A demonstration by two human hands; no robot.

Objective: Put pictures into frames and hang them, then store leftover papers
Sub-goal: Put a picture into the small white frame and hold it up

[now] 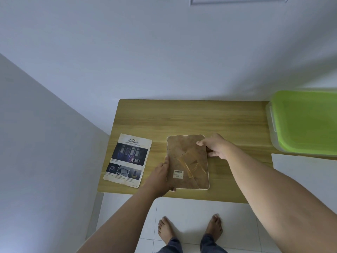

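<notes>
Face down on the wooden table [182, 117], toward its six o'clock edge: picture frame [187, 161], brown backing up, white rim just showing round it. Turned this way, judging by the task, to get at the back and slip a picture in. On the backing, a barcode label [178, 174] toward six o'clock and strips of amber tape [191, 164] across the centre, seemingly holding a stand or a crack; hard to tell which.

At the frame's eight o'clock side, left hand [162, 172], thumb laid along the edge, fingers curled under the lower corner: closed round the frame. At the two o'clock corner, right hand [217, 147], thumb pressing on the backing, fingers wrapped round the side: likewise gripping the frame. Opposite corners taken, probably to steady the frame flat or to lift and turn it without twisting.

At nine o'clock of the frame, near but apart, a printed sheet [128, 159] headed SAFETY, face up, within easy reach as the likely picture to go in. At two o'clock, well apart, at the table's three o'clock end, a clear box [306, 121] with green lid on, a likely home for leftover papers. Beyond twelve o'clock, plain white wall [164, 52]; hanging not yet begun. At six o'clock, below the table, bare feet [166, 229] on pale tiles.
</notes>
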